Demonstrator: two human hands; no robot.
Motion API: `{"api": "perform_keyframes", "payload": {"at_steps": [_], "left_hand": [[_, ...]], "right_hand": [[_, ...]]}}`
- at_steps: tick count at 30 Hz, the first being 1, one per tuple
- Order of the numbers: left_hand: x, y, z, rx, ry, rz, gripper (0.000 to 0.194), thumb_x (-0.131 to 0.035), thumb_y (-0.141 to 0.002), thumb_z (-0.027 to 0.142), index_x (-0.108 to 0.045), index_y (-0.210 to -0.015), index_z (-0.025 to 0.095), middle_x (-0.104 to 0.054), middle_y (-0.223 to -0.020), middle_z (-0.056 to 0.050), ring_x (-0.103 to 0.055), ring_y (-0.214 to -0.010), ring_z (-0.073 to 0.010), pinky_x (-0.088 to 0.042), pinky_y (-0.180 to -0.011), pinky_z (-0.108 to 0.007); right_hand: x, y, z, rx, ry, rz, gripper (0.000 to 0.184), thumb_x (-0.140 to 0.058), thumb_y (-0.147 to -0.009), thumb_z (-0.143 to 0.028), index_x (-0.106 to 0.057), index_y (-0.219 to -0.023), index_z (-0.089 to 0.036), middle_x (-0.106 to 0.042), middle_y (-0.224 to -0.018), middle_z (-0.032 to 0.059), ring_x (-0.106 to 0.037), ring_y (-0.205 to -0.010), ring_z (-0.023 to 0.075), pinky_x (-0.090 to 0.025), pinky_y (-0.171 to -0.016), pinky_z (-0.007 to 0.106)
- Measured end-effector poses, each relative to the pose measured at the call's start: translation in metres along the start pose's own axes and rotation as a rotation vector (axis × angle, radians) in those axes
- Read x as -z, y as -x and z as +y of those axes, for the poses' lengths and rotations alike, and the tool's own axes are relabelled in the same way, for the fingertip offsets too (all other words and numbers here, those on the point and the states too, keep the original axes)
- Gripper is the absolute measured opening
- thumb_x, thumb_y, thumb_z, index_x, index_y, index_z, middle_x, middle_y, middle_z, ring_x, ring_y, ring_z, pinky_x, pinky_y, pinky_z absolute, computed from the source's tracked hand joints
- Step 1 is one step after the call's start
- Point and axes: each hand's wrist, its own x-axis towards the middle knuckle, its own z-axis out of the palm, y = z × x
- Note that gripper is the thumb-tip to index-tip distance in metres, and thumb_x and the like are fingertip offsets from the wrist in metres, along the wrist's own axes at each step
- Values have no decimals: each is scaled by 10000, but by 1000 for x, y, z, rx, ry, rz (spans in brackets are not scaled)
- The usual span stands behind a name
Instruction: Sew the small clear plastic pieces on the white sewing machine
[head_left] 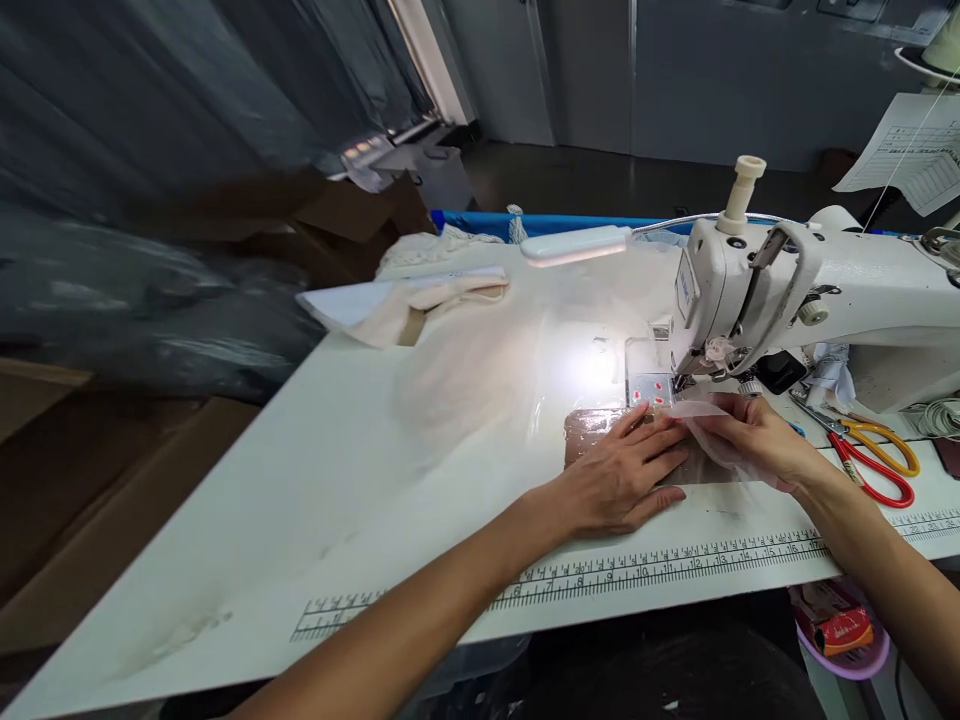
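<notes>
My left hand (pixel 626 475) lies flat with its fingers stretched out, just in front of the sewing machine's (pixel 709 290) needle area. It presses on a brownish, shiny plate (pixel 592 430) on the table and reaches the edge of a thin, whitish sheer piece of fabric (pixel 709 425). At the right of the needle, my right hand (pixel 765 440) pinches that sheer fabric, with the fingertips partly hidden. The fabric's front edge runs near the presser foot (pixel 681 383). Red marks show on the metal needle plate (pixel 649 390).
Red-handled scissors (pixel 877 475) and yellow-handled scissors (pixel 892 440) lie right of my right hand. A printed ruler (pixel 645 575) follows the table's front edge. Folded cream fabric (pixel 420 305) lies at the back left, near a white lamp (pixel 577 245). A purple basket (pixel 862 665) sits below.
</notes>
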Motion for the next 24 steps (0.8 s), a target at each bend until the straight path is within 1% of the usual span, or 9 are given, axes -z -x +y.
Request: {"api": "perform_keyframes", "payload": {"at_steps": [2,5,7,10,13,16,18,22,24], "left_hand": [[6,-1,1,131,78,114,272,-486,-948,283,-653,-1114,147,-694,-1168,-135,-653,-1094,-258,-512,-977,-497],[18,-2,-2,538,322,244,238,-463,-934,276,-639,-1026,146,-721,-928,-93,-681,-749,-180,-575,-684,-345],[25,-3,-7,797,585,221,271,-492,-932,372,-608,-1024,146,-711,-866,-77,-658,-632,-154,-562,-599,-307],[31,-5,-17,1004,966,197,464,-567,-871,589,-584,-999,143,-703,-836,-74,-677,-633,-167,-576,-616,-310],[36,-4,-26,1060,1186,206,659,-535,-799,770,-593,-972,137,-709,-799,-89,-703,-698,-206,-585,-665,-329],[41,-2,-31,989,1284,152,747,-413,-811,838,-621,-983,141,-728,-799,-122,-719,-775,-242,-589,-704,-340],[44,2,-34,968,1283,145,740,-412,-839,811,-621,-1040,129,-734,-797,-137,-725,-793,-253,-592,-721,-349],[45,6,-34,951,1232,178,600,-534,-894,660,-616,-1101,103,-742,-842,-155,-732,-793,-256,-598,-745,-379],[45,6,-33,912,1212,194,487,-580,-909,580,-637,-1039,115,-742,-861,-154,-737,-797,-252,-602,-731,-378]], "right_hand": [[-5,2,-4,-24,-123,17,404,-731,-690,-524,-639,-902,-192,-663,-784,30,-594,-676,136,-483,-558,240],[-11,5,-12,-94,-228,57,414,-786,-667,-400,-660,-989,-173,-691,-834,36,-611,-702,130,-499,-594,238],[-16,6,-18,-125,-212,73,377,-770,-700,-347,-672,-1017,-169,-699,-838,31,-608,-692,122,-498,-589,233],[-30,2,-29,-109,-182,-40,289,-733,-754,-313,-699,-1007,-179,-712,-853,27,-629,-717,129,-533,-647,253],[-46,-6,-37,-14,-271,-195,353,-718,-787,-335,-688,-1107,-189,-726,-988,56,-674,-878,171,-558,-856,336],[-53,-14,-34,59,-269,-142,487,-693,-821,-371,-615,-1259,-171,-713,-1087,108,-683,-949,213,-543,-933,414],[-49,-13,-25,156,-100,-42,437,-636,-861,-360,-617,-1253,-169,-710,-1067,117,-681,-950,222,-548,-913,433],[-33,3,1,566,397,169,242,-518,-911,-258,-705,-1057,-208,-681,-1051,106,-667,-950,219,-558,-852,426],[-27,11,14,749,571,113,266,-493,-914,-188,-688,-1094,-197,-687,-1076,116,-661,-994,223,-562,-860,428]]}}
